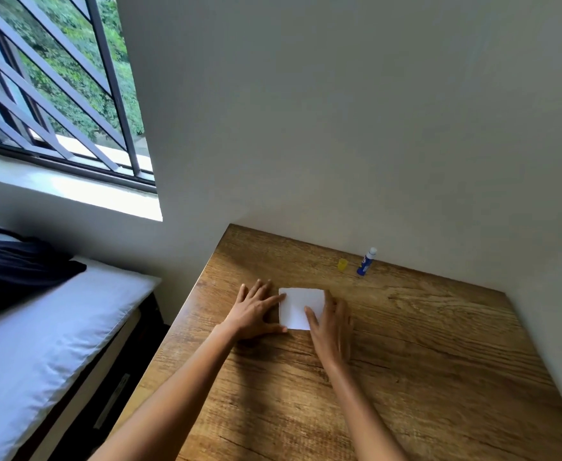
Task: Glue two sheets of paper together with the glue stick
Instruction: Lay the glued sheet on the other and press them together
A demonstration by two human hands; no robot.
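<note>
A small white square of paper (298,304) lies flat on the wooden table (422,354); I cannot tell whether it is one sheet or two stacked. My left hand (256,311) lies flat beside its left edge, fingers spread, with a fingertip and the thumb touching that edge. My right hand (331,322) rests flat over the paper's right side, the index finger stretched across the sheet. The blue glue stick (367,261) stands uncapped at the back by the wall, its white tip showing. Its yellow cap (342,264) stands just left of it.
The table meets a plain wall at the back and right. Left of the table is a bed with a white pillow (46,331) and dark clothing (16,261). A barred window (56,84) is at the upper left.
</note>
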